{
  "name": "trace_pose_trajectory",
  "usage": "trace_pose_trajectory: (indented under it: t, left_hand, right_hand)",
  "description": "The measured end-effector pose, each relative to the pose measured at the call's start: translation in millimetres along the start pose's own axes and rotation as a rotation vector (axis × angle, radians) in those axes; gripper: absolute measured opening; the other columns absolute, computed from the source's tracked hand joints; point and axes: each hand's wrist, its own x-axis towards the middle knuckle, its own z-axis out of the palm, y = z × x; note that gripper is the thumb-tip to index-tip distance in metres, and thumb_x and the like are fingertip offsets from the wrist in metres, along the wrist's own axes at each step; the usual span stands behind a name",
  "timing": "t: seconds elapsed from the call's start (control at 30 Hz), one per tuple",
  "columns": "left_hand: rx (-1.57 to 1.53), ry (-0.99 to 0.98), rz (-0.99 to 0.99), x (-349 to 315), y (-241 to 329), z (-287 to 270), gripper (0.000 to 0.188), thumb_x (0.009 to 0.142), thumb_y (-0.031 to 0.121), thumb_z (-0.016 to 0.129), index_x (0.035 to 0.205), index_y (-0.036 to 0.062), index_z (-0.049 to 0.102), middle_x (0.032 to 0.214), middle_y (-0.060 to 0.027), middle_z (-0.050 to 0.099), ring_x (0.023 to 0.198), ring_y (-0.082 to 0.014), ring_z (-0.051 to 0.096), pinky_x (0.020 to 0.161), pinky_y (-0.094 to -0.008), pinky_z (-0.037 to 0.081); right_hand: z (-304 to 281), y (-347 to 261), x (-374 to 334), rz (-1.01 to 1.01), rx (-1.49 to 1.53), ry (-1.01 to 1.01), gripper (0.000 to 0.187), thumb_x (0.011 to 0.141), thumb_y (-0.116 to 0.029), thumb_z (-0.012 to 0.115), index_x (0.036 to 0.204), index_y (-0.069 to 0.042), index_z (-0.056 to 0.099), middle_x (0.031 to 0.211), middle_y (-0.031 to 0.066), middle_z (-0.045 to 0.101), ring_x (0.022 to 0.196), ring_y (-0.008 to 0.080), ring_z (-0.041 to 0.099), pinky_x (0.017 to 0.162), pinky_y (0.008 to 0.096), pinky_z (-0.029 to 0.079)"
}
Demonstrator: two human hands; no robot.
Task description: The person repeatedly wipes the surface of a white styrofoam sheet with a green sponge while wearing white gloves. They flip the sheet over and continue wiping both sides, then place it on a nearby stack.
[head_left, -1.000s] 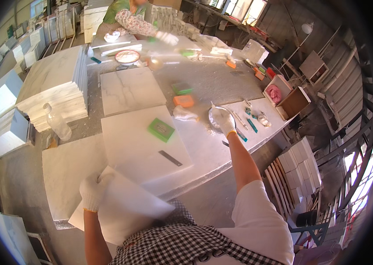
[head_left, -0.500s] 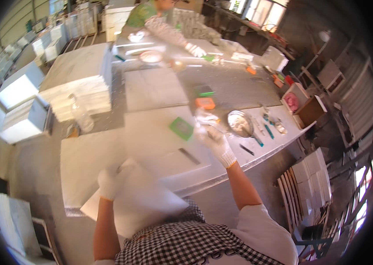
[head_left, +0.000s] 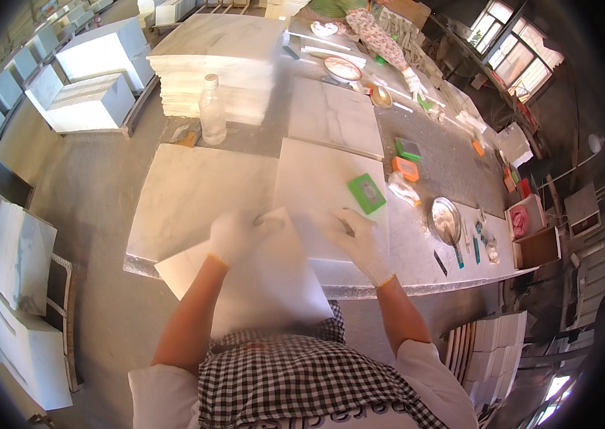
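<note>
My left hand point(head_left: 236, 237), in a white knit glove, is closed on the upper edge of a square white stone tile point(head_left: 259, 275). This tile leans tilted between the table edge and my checked apron. My right hand point(head_left: 361, 242), also gloved, is over the near part of another white tile point(head_left: 324, 175) lying flat. Motion smears its fingers, and whether they hold anything cannot be made out. A green block point(head_left: 367, 193) rests on the flat tile, beyond my right hand. The crumpled white cloth point(head_left: 404, 187) lies to its right, touching an orange block point(head_left: 405, 169).
A round pan of pale paste point(head_left: 446, 220) and small tools point(head_left: 477, 247) are at right. At left stand a clear bottle point(head_left: 212, 111) and a tall tile stack point(head_left: 216, 61). Across the table, a co-worker's gloved hand point(head_left: 415, 82) reaches in. An open box point(head_left: 528, 218) stands far right.
My right hand has come away from the white cloth, back toward me over the flat tile. It now covers the spot where a dark flat strip lay. My left hand still grips the tilted tile.
</note>
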Motion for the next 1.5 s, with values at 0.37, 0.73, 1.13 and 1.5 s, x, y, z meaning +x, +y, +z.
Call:
trace_pose_trajectory:
  t: [0.37, 0.73, 1.13, 1.5]
  left_hand:
    - [-0.011, 0.005, -0.032, -4, 3, -2, 0.057, 0.084, 0.061, 0.061, 0.09, 0.0065, 0.076, 0.087, -0.0188, 0.073, 0.087, -0.0356, 0.071, 0.081, -0.0434, 0.054]
    - [-0.024, 0.106, 0.03, -1, -2, 3, 0.057, 0.082, 0.064, 0.065, 0.073, 0.0076, 0.069, 0.075, -0.0166, 0.069, 0.075, -0.036, 0.067, 0.07, -0.0456, 0.052]
    - [0.01, -0.04, -0.04, -1, 3, -5, 0.061, 0.083, 0.067, 0.062, 0.086, 0.0067, 0.072, 0.084, -0.0173, 0.072, 0.085, -0.0349, 0.07, 0.077, -0.0435, 0.054]
    - [-0.011, -0.048, -0.051, -2, 4, -7, 0.062, 0.082, 0.067, 0.064, 0.088, 0.0061, 0.072, 0.085, -0.0177, 0.073, 0.086, -0.0352, 0.07, 0.079, -0.0434, 0.054]
  right_hand:
    - [14, -15, 14, -0.057, -0.087, 0.06, 0.033, 0.085, -0.026, 0.079, 0.106, -0.001, 0.072, 0.097, 0.0122, 0.072, 0.069, 0.0205, 0.062, 0.066, 0.0316, 0.052]
    - [21, -26, 12, -0.076, -0.121, 0.103, 0.026, 0.085, -0.024, 0.078, 0.1, -0.003, 0.074, 0.088, 0.0115, 0.071, 0.069, 0.022, 0.064, 0.063, 0.0321, 0.051]
    - [20, -28, 12, 0.018, -0.123, 0.059, 0.026, 0.086, -0.024, 0.078, 0.099, -0.003, 0.074, 0.09, 0.0125, 0.072, 0.074, 0.0254, 0.067, 0.067, 0.0341, 0.052]
    - [21, -25, 11, -0.028, -0.15, 0.077, 0.028, 0.086, -0.024, 0.078, 0.1, 0.0, 0.073, 0.095, 0.0151, 0.073, 0.081, 0.028, 0.07, 0.072, 0.0348, 0.055]
